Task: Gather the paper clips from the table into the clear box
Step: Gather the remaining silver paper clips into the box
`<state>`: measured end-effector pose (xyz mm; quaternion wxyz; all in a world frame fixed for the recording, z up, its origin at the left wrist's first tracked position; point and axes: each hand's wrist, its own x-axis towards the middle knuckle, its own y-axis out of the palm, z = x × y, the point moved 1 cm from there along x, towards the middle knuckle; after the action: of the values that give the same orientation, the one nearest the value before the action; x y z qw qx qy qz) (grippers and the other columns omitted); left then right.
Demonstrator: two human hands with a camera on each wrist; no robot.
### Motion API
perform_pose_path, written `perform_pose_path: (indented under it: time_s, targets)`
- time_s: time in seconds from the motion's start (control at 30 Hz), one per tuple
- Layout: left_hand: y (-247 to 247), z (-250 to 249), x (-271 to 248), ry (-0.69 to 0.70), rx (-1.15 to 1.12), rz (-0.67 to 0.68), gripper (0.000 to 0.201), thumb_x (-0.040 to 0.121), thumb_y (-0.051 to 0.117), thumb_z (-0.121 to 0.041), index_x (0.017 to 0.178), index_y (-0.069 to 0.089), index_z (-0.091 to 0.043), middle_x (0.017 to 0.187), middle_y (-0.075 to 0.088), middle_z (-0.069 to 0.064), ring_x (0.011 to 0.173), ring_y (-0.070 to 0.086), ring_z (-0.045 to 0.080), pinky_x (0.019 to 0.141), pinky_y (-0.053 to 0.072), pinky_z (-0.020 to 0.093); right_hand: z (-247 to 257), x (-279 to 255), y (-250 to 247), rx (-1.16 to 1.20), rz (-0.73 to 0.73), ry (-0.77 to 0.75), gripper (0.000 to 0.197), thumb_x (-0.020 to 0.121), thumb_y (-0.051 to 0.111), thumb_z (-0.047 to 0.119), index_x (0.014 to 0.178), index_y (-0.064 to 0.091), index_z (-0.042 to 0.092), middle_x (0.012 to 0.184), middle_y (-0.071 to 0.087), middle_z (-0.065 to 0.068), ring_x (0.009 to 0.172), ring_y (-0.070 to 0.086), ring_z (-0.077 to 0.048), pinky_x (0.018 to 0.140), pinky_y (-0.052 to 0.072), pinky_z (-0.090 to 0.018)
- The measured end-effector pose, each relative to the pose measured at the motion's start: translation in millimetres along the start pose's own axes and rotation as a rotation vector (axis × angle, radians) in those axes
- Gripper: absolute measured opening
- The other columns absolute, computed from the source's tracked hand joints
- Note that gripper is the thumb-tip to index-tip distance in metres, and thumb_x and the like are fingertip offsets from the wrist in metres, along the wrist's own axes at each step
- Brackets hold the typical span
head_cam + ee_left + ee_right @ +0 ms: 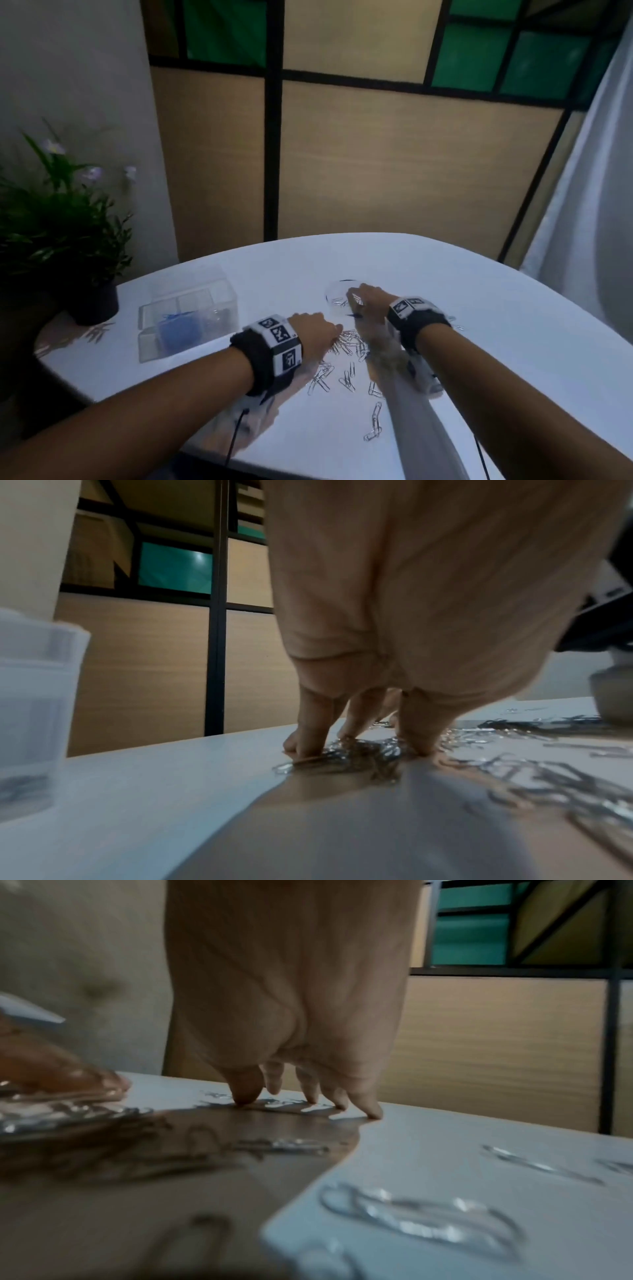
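Silver paper clips [346, 346] lie strewn over the middle of the white table [496, 342]. The clear box [187, 315] stands open at the left, with something blue and a few clips inside; its wall [34, 710] shows in the left wrist view. My left hand [317, 329] is down on the heap, fingers and thumb closed round a bunch of clips [359, 750]. My right hand [363, 298] is farther back, its spread fingertips [371, 1112] touching the table among a few clips [284, 1103]. More loose clips [418, 1223] lie under the right wrist.
A round clear disc [337, 291] lies on the table under the right hand's fingertips. A potted plant [68, 240] stands at the table's left corner behind the box. A panelled wall and a white curtain close off the far side.
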<state>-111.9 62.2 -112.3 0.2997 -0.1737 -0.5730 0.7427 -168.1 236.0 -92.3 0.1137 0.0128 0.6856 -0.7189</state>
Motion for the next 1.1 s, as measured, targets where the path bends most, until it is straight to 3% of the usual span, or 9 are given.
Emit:
perform_pose_path:
  time_s: [0.1,0.23,0.33,0.5,0.6,0.67,0.77,0.83,1.1]
  targets:
    - [-10,-3,-3,0.051,-0.092,0.169,0.022,0.089,0.049,-0.005,0.108,0.057,-0.013,0.094,0.061,0.011,0.087,0.063,0.027,0.068,0.049,0.035,11,-5,-8,-0.049,0.055,-0.064,0.029,0.097,0.041,0.019,0.122,0.054,0.011,0.127,0.053,-0.014,0.114,0.054,-0.033,0.094,0.040,-0.037]
    - [-31,0,-4,0.021,-0.178,0.137,0.034,0.087,0.050,0.001,0.114,0.065,-0.012,0.108,0.066,0.013,0.098,0.066,0.031,0.072,0.049,0.033,15,-27,-7,-0.097,-0.028,-0.196,0.012,0.092,0.047,0.017,0.094,0.058,0.021,0.095,0.062,-0.008,0.080,0.051,-0.024,0.074,0.036,-0.025]
    - [-37,8,3,0.029,-0.231,0.056,0.031,0.092,0.054,-0.016,0.120,0.063,-0.024,0.121,0.063,0.004,0.108,0.062,0.025,0.079,0.047,0.031,-6,-48,-17,0.030,-0.018,-0.232,0.026,0.089,0.053,0.009,0.107,0.068,0.018,0.107,0.071,-0.002,0.095,0.063,-0.021,0.085,0.043,-0.023]
    - [-39,26,36,0.058,-0.468,0.195,0.055,0.097,0.048,-0.043,0.144,0.039,-0.017,0.155,0.031,0.000,0.137,0.041,0.022,0.112,0.032,0.033,-90,-78,-37,0.044,-0.109,0.189,0.037,0.088,0.055,0.003,0.123,0.061,0.015,0.126,0.062,-0.001,0.118,0.058,-0.022,0.098,0.040,-0.026]
    - [-33,20,39,0.075,-0.395,0.351,0.064,0.101,0.035,-0.045,0.145,0.033,0.003,0.161,0.017,0.009,0.146,0.024,0.027,0.118,0.021,0.038,-130,-95,-22,-0.018,-0.005,0.358,0.025,0.076,0.071,0.002,0.086,0.058,0.021,0.084,0.061,0.010,0.084,0.057,-0.015,0.076,0.044,-0.021]
    - [-31,12,33,0.077,-0.379,0.408,0.056,0.104,0.031,-0.037,0.146,0.030,0.000,0.157,0.025,0.016,0.142,0.031,0.030,0.114,0.023,0.036,-123,-102,-12,-0.013,0.057,0.372,0.038,0.091,0.056,0.010,0.070,0.038,0.036,0.077,0.044,0.015,0.086,0.055,-0.012,0.079,0.041,-0.018]
    - [-32,7,26,0.097,-0.370,0.427,0.049,0.104,0.032,-0.032,0.141,0.036,-0.001,0.150,0.032,0.022,0.136,0.039,0.031,0.111,0.029,0.038,-89,-109,8,-0.024,0.061,0.367,0.023,0.100,0.036,0.024,0.113,0.055,0.019,0.126,0.050,-0.010,0.131,0.041,-0.031,0.108,0.032,-0.037]
    - [-36,8,21,0.130,-0.364,0.410,0.048,0.104,0.032,-0.036,0.141,0.039,-0.006,0.150,0.036,0.017,0.135,0.041,0.030,0.112,0.029,0.037,-64,-104,17,-0.021,0.069,0.287,0.042,0.101,0.033,0.025,0.140,0.037,0.011,0.143,0.036,-0.020,0.133,0.036,-0.038,0.110,0.029,-0.042]
    - [-40,57,-3,0.109,-0.463,0.318,0.057,0.090,0.062,-0.040,0.142,0.043,-0.028,0.149,0.040,-0.003,0.136,0.038,0.019,0.112,0.028,0.034,-25,-118,-14,0.057,0.016,0.164,0.047,0.095,0.049,0.033,0.139,0.044,0.020,0.141,0.051,-0.005,0.126,0.051,-0.024,0.107,0.036,-0.032]
